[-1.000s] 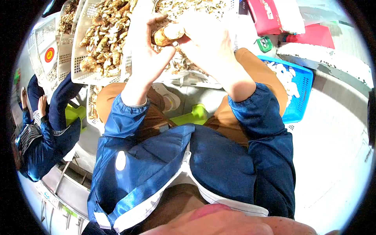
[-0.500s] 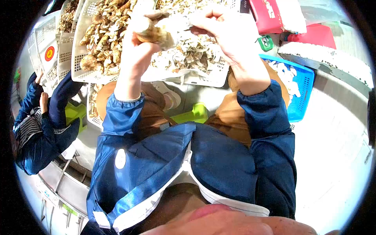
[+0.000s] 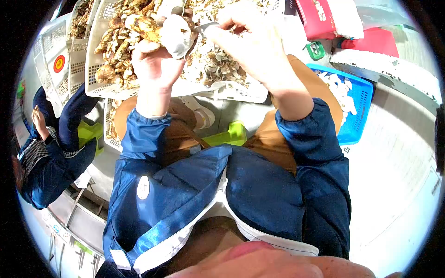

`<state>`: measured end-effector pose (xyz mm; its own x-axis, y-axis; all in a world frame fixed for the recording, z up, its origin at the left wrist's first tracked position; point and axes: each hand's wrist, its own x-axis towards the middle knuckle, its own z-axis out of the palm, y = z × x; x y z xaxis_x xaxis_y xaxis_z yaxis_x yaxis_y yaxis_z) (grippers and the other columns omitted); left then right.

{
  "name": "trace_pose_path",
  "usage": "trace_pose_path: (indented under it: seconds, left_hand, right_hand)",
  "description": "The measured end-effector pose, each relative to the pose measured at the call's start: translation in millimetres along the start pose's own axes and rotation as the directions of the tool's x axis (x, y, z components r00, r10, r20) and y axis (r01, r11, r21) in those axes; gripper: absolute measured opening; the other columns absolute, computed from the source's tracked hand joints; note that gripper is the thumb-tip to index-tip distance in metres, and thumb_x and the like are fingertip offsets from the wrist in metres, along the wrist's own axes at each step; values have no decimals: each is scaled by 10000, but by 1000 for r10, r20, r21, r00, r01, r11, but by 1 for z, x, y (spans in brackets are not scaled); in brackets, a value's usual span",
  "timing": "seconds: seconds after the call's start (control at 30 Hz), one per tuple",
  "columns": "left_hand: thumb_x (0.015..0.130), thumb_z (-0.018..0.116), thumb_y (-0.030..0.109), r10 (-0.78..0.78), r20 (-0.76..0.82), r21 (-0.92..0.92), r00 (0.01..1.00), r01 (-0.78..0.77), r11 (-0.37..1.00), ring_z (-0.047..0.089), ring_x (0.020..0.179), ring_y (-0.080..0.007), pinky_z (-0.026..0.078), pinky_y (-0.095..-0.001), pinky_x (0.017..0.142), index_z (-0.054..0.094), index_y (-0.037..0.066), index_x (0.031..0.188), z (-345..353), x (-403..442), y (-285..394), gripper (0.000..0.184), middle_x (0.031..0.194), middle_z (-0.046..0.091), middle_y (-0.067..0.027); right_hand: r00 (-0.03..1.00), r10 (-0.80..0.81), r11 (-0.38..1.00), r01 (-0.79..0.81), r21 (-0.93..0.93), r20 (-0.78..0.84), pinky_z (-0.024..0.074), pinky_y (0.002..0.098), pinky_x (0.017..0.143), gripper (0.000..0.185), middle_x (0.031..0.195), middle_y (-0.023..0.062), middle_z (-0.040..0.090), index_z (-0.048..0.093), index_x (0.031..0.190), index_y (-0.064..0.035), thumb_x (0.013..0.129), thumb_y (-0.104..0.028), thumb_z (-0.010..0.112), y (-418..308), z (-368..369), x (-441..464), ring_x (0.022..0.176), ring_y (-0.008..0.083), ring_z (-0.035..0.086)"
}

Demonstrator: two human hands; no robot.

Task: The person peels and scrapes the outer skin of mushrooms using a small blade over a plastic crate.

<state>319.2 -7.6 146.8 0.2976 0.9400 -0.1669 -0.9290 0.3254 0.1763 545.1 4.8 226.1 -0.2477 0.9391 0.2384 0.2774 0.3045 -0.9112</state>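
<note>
While in left hand [image 3: 157, 65], 1 mushroom [image 3: 178, 36] near right hand [image 3: 250, 41]

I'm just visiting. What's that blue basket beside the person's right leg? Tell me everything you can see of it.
The blue basket is bright blue with a raised rim and rows of small slots in its wall, and looks like plastic. It seems upright, open at the top, and holds many loose white pieces. The person's right leg hides its near side; whether they touch is unclear, as is what it stands on.
</note>
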Motion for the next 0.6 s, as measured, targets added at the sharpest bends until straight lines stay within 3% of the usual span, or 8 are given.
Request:
trace_pose_path:
  seconds: [0.03, 0.1, 0.27, 0.33, 0.37, 0.47, 0.53, 0.6]
  left_hand:
    - [746, 589, 139, -34, 177, -29, 984, 40, 999, 534, 1328, -349, 382, -524, 1164, 571, 56, 1363, 2, 4, -4, 623, 1418, 578, -187]
    - [774, 608, 97, 44, 180, 125, 983, -67, 990, 542, 1312, -331, 395, -512, 1144, 577, 52, 1312, 2, 5, -6, 541, 1371, 597, -185]
    - [797, 619, 92, 58, 206, 251, 977, -110, 962, 557, 1279, -307, 424, -475, 1106, 566, 54, 1273, 6, 0, -12, 480, 1327, 604, -161]
    - [796, 615, 86, 28, 219, 227, 975, -79, 971, 557, 1273, -298, 431, -460, 1098, 562, 55, 1268, 2, 0, -10, 475, 1342, 592, -152]
    - [792, 601, 81, 49, 187, 250, 981, -96, 964, 571, 1251, -293, 432, -450, 1101, 560, 55, 1263, 3, -1, -11, 474, 1316, 604, -149]
    - [765, 585, 161, 30, 186, 195, 982, -67, 979, 563, 1278, -317, 357, -482, 1168, 534, 36, 1360, -6, 3, -10, 609, 1355, 607, -183]
    - [766, 588, 167, 40, 28, 167, 999, -44, 985, 517, 1340, -352, 322, -508, 1198, 526, 29, 1373, -7, 0, -5, 625, 1366, 594, -201]
    - [764, 588, 157, 88, 48, 305, 995, -98, 947, 448, 1405, -374, 294, -524, 1215, 520, 31, 1361, -3, 0, -5, 613, 1456, 513, -200]
  right_hand:
    - [999, 33, 995, -35, 97, 19, 509, 369, 755, 151, 879, 116, 646, 653, 843, -19, 863, -157, 709, 8, 4, -2, 836, 254, 646]
    - [994, 109, 978, -112, 177, 28, 534, 353, 767, 168, 903, 93, 717, 693, 871, -33, 857, -192, 744, 5, 8, -6, 848, 182, 673]
    - [994, 111, 991, -112, 77, 10, 552, 356, 742, 159, 864, 107, 730, 694, 881, -26, 864, -182, 720, 2, 11, -11, 796, 218, 704]
    - [993, 121, 992, -121, 26, -8, 554, 358, 730, 158, 857, 112, 730, 692, 886, -23, 867, -178, 712, 3, 11, -12, 782, 223, 707]
    - [997, -7, 995, 14, 96, -76, 553, 344, 704, 142, 811, 110, 715, 689, 895, -20, 862, -157, 707, 16, 18, -11, 767, 216, 702]
    - [984, 167, 962, -149, 228, -65, 552, 337, 688, 127, 774, 97, 699, 687, 898, -20, 852, -136, 713, 12, 19, -15, 746, 224, 696]
    - [966, 246, 958, -231, 169, -75, 552, 327, 704, 121, 824, 100, 704, 683, 887, -15, 849, -125, 719, 20, 10, -10, 773, 222, 696]
    - [971, 208, 977, -201, 70, -116, 526, 332, 722, 109, 858, 115, 652, 657, 866, -7, 848, -102, 709, 25, 1, -5, 804, 244, 657]
